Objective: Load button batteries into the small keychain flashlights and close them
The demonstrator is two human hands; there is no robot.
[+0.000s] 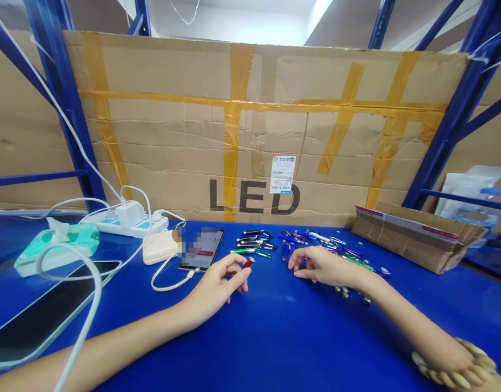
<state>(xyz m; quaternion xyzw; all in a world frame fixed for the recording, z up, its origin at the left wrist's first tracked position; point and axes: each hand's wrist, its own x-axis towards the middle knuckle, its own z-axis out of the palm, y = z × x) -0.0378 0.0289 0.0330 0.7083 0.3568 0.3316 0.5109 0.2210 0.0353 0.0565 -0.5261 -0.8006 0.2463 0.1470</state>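
My left hand (223, 277) pinches a short dark-red metal cylinder (248, 263) between thumb and fingers; its lower part is hidden. Just beyond lies a row of slim pen-like metal tubes with carabiner clips, among them a green tube (244, 251) and black ones (250, 239). My right hand (315, 264) is low over the table, fingers loosely bent and apart, nothing visible in them. Close to its fingertips lies a blue tube (285, 251). Behind and under that wrist spreads a loose pile of similar tubes (334, 245) in blue, purple, silver and green.
A phone (205, 249) on a cable and a cream charger-like block (158, 246) lie left of the tubes. Farther left are a power strip (152, 224), a tissue pack (79, 242) and a larger phone (42, 316). An open cardboard tray (413, 237) stands right; a cardboard wall (172, 136) closes the back.
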